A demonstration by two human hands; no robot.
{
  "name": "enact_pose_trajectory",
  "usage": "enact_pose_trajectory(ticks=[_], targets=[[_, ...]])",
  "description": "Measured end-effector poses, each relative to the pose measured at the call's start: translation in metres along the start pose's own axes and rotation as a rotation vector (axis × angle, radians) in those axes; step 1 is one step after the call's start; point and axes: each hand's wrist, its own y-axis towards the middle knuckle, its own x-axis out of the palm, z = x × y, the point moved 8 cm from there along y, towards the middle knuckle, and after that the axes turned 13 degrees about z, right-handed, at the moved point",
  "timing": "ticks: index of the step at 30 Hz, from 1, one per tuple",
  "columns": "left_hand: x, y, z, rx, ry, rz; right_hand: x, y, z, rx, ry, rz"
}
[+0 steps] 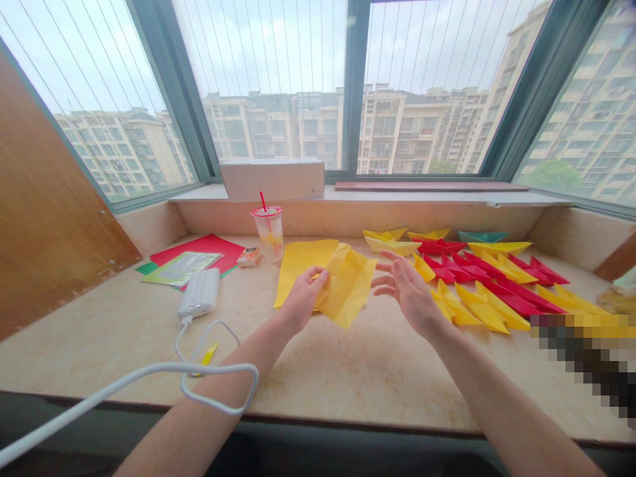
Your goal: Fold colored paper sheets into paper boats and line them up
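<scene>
Between thumb and fingers, my left hand [308,295] pinches the left edge of a creased yellow sheet of paper [349,281], which is held up at a tilt above the counter. My right hand [405,286] is just right of the sheet, fingers spread, with nothing in it; whether a fingertip touches the paper's edge I cannot tell. Behind the held sheet lies more flat yellow paper [297,262], partly covered by it and by my left hand. To the right stand several folded paper boats in yellow, red and teal, among them a red boat [440,247] and a teal boat [483,236].
A lidded plastic cup [269,232] with a red straw and a small orange-white packet [249,257] stand left of the yellow paper. Further left are a white power bank [199,295], its cable [124,376], and red paper [223,248]. A white box [272,180] rests on the sill.
</scene>
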Motion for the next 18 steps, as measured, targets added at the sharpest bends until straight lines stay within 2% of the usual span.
enact_pose_trajectory(ticks=[3, 5, 7, 13, 18], targets=[[-0.002, 0.000, 0.003, 0.031, -0.041, 0.039, 0.008, -0.005, 0.007, 0.020, -0.026, -0.075], [0.002, -0.002, 0.003, 0.027, -0.060, 0.021, 0.015, -0.009, 0.011, 0.002, -0.060, -0.132], [0.007, -0.006, 0.001, 0.010, -0.074, -0.024, 0.019, -0.012, 0.015, -0.028, -0.092, -0.150], [0.025, -0.016, -0.007, -0.007, -0.068, -0.258, 0.017, -0.015, 0.012, -0.187, -0.243, -0.058], [0.029, -0.019, -0.011, -0.004, -0.012, -0.342, 0.031, -0.027, 0.004, -0.380, -0.486, -0.176]])
